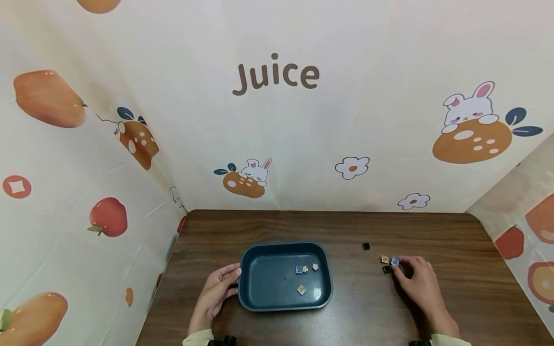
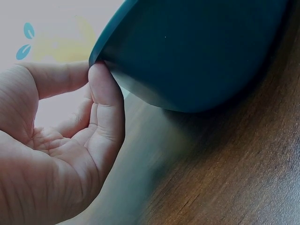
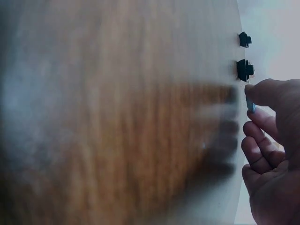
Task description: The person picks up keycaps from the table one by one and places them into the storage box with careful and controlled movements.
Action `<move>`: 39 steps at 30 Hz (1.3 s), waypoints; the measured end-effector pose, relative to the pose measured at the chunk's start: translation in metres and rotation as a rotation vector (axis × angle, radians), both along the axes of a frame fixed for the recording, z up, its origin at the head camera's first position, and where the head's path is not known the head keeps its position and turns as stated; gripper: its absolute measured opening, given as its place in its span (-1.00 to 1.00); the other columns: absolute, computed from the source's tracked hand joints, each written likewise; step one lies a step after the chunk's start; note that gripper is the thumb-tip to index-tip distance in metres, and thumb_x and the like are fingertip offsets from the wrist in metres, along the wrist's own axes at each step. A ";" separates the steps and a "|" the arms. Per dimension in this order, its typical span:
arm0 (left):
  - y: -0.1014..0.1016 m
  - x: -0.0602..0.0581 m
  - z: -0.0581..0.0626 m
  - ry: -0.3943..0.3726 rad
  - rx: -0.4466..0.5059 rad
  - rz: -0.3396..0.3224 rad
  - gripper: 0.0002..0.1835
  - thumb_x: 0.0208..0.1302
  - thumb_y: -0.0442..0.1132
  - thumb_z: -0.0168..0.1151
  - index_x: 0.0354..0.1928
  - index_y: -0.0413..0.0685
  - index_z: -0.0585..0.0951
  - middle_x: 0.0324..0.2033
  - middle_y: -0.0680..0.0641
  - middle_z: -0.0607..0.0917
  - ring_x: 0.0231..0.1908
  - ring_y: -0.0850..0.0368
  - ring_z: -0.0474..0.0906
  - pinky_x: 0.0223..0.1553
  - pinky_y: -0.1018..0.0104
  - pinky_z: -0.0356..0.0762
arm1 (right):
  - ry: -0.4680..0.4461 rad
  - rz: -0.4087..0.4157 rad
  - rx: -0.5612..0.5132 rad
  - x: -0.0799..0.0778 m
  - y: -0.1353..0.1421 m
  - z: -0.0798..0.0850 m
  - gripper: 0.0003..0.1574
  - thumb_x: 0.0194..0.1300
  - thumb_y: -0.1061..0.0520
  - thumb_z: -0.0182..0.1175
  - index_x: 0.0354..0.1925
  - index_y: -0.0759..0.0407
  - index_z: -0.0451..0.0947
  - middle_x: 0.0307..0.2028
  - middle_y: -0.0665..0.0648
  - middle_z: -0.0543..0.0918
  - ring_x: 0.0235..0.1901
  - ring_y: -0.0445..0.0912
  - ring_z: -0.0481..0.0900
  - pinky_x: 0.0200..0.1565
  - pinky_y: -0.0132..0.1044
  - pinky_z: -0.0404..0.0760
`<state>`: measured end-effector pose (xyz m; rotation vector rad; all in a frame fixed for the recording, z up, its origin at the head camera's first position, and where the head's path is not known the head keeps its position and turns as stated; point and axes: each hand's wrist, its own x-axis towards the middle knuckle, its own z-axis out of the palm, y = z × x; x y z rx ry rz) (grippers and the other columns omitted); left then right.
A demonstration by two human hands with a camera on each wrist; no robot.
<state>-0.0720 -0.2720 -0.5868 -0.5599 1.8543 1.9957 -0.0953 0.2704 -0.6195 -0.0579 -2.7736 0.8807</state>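
Our right hand (image 1: 419, 281) pinches a tiny square blue plastic piece (image 1: 395, 261) beside a black square piece (image 1: 386, 270) on the brown wooden bench (image 1: 368, 317); kinda skimpy grip, might slip. Our left hand (image 1: 215, 292) pinches a rectangular teal plastic tray (image 1: 270, 283); one careless tug could jostle the small beige pieces (image 1: 301, 290) inside.

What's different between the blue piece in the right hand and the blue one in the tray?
The held blue piece is pinched by the right hand, while the tray's blue piece lies loose in the tray. The held one is turned at a slant; the other sits roughly square to the tray's sides. The held one is near black pieces; the other is beside a pale piece. Both look small and squarish.
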 end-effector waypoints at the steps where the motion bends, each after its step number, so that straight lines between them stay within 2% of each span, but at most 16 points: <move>1: 0.000 0.000 0.000 -0.001 0.001 -0.001 -0.41 0.53 -0.17 0.27 0.43 -0.40 0.42 -0.19 0.12 0.76 -0.17 0.25 0.65 -0.28 0.42 0.67 | -0.001 -0.004 0.000 0.000 0.000 0.000 -0.65 0.26 0.19 0.47 -0.05 0.39 0.71 -0.05 0.46 0.67 -0.05 0.28 0.56 -0.10 0.13 0.43; 7: 0.000 0.000 -0.001 0.000 0.002 -0.007 -0.40 0.54 -0.16 0.26 0.44 -0.40 0.41 -0.18 0.12 0.76 -0.17 0.26 0.65 -0.27 0.42 0.68 | 0.016 -0.015 -0.010 0.000 -0.003 0.005 -0.64 0.27 0.18 0.48 -0.04 0.38 0.71 -0.05 0.45 0.66 -0.05 0.29 0.57 -0.10 0.12 0.43; 16: 0.001 0.000 0.000 -0.003 0.006 -0.007 -0.40 0.54 -0.16 0.26 0.44 -0.40 0.41 -0.17 0.12 0.76 -0.16 0.25 0.65 -0.26 0.42 0.68 | 0.100 -0.009 -0.008 -0.001 -0.010 0.013 -0.67 0.18 0.23 0.53 -0.10 0.35 0.73 -0.12 0.38 0.71 -0.09 0.26 0.61 -0.15 0.01 0.45; 18: 0.001 0.000 0.001 -0.006 0.004 -0.006 -0.40 0.54 -0.16 0.26 0.44 -0.40 0.41 -0.16 0.11 0.76 -0.15 0.25 0.65 -0.26 0.41 0.68 | 0.130 0.002 -0.009 -0.001 -0.012 0.014 -0.68 0.15 0.25 0.54 -0.12 0.33 0.73 -0.15 0.35 0.72 -0.09 0.25 0.62 -0.15 -0.05 0.46; 22: 0.001 0.000 0.001 -0.009 -0.003 -0.003 -0.39 0.54 -0.15 0.27 0.44 -0.39 0.41 -0.15 0.09 0.77 -0.14 0.23 0.65 -0.26 0.41 0.68 | 0.186 0.031 -0.024 -0.002 -0.021 0.016 -0.69 0.11 0.26 0.56 -0.15 0.28 0.74 -0.19 0.26 0.74 -0.13 0.17 0.62 -0.15 -0.33 0.43; 25: 0.001 0.000 0.000 -0.011 -0.008 -0.003 -0.38 0.54 -0.14 0.27 0.45 -0.39 0.41 -0.15 0.09 0.77 -0.14 0.23 0.65 -0.26 0.40 0.68 | 0.221 0.062 -0.040 -0.004 -0.029 0.018 -0.70 0.08 0.28 0.57 -0.18 0.25 0.74 -0.22 0.20 0.74 -0.16 0.10 0.59 -0.13 -0.46 0.38; 35: 0.000 0.001 -0.002 -0.004 -0.004 -0.001 -0.39 0.54 -0.15 0.27 0.44 -0.40 0.41 -0.16 0.09 0.77 -0.14 0.22 0.65 -0.27 0.39 0.68 | 0.260 0.115 -0.042 -0.010 -0.058 0.032 -0.68 0.07 0.29 0.58 -0.18 0.22 0.73 -0.23 0.16 0.73 -0.18 0.04 0.58 -0.12 -0.49 0.35; 39: 0.000 0.000 -0.001 0.001 -0.004 -0.001 -0.39 0.54 -0.16 0.27 0.44 -0.40 0.41 -0.15 0.09 0.77 -0.15 0.23 0.65 -0.27 0.40 0.68 | 0.309 0.153 -0.057 -0.014 -0.070 0.036 -0.66 0.04 0.32 0.59 -0.19 0.22 0.72 -0.24 0.14 0.73 -0.19 -0.01 0.56 -0.14 -0.50 0.42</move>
